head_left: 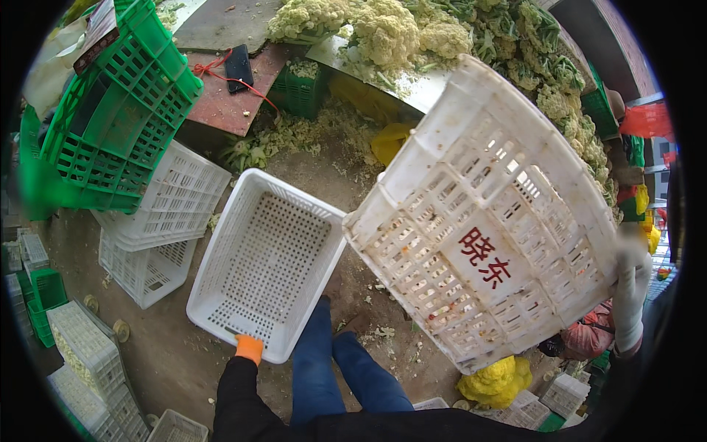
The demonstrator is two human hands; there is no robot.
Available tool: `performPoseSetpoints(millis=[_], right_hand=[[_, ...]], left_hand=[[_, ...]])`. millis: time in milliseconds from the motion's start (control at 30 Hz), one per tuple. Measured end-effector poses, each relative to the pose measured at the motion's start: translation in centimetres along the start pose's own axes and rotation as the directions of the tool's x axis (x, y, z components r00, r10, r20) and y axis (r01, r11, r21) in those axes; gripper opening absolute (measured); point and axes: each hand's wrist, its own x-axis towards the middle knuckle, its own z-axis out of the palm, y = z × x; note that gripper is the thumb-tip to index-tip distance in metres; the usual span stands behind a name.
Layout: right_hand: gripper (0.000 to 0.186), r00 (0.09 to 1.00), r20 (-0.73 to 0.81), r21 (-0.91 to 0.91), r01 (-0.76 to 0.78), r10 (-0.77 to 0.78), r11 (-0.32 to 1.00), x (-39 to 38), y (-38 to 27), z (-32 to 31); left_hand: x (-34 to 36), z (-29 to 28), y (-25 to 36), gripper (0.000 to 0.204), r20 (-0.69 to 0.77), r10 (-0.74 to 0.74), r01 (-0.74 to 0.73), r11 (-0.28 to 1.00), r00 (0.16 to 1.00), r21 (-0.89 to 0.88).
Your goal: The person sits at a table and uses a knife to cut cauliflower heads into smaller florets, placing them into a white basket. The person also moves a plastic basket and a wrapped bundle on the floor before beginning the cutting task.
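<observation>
Nearest you, a lettered white plastic crate (471, 221) is tilted up, one edge at your right hand (632, 276), which seems to wear a pale glove; blur covers the fingers, so you cannot tell how tightly they close. Your left hand (249, 348), orange-gloved, is curled over the near rim of an open white crate (272, 258) that extends forward from that grip. Both are thin-walled: expect them light, stiff and hard to break, though a damp rim could slide under a glove; the top rim is the surest hold. That makes two crates at your grips. One lumpy yellow sack (497, 381) sits below and left of the right grip. Beyond the left grip, one dark phone (238, 68) lies on a reddish board (217, 110). Farther still, cauliflower heads (387, 37) are heaped past counting.
</observation>
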Motion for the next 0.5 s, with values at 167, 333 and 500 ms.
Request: performPoseSetpoints(millis=[167, 333, 500], right_hand=[[0.038, 0.952, 0.192, 0.419, 0.141, -0.24, 0.897, 5.3, -8.9, 7.5], [0.028, 0.817, 0.035, 0.494, 0.487, -0.576, 0.72, 1.9, -14.6, 15.9], [0.031, 0.847, 0.04, 0.544, 0.427, -0.53, 0.723, -3.6, -18.5, 18.8]], left_hand=[[-10.4, 4.7, 3.0, 0.044, 0.197, -0.21, 0.285, 0.781, 0.958, -0.556], [-12.9, -10.2, 7.6, 0.074, 0.211, -0.348, 0.043, -0.433, 0.913, -0.9], [-12.7, -24.3, 9.9, 0.099, -0.053, -0.226, -0.227, -0.882, 0.973, -0.413]])
